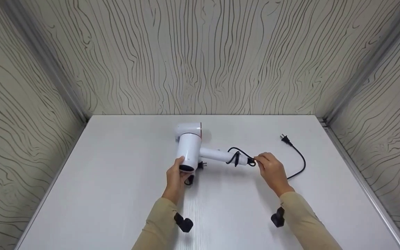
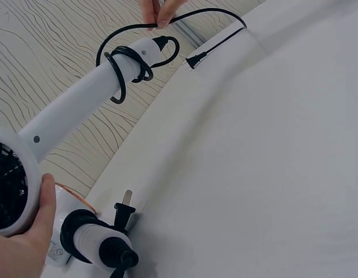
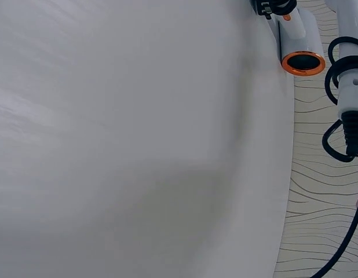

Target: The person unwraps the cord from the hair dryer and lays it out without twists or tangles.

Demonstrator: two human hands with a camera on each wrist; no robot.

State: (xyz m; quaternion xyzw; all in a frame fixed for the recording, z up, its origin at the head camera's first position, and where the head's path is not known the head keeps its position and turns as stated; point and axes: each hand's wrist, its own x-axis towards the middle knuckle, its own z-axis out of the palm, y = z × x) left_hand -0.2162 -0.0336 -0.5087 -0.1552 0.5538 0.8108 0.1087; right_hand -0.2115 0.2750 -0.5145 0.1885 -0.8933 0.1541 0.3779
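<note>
Left hand [image 1: 175,177]: holding a white hair dryer [image 1: 189,149] by the barrel, thumb on one side, fingers partly hidden beneath. Dryer is off the table [image 1: 116,180]; its handle [image 1: 215,153] points from the left hand across to the right hand.

Right hand [image 1: 273,172]: fingertips pinching the black cord [image 3: 341,249] just past the handle's end. Cord is looped round the handle between the hands. Its far end runs out on the right hand's outer side; plug [image 1: 285,139] lies on the table, ahead of and outboard of that hand, prongs pointing away.

Second dryer [image 1: 188,128], also white, orange rim in right wrist view: on the table just beyond the left hand, partly behind the held one. Its black plug [image 2: 123,215] sits just right of the left hand, next to its cord-wrapped handle.
</note>
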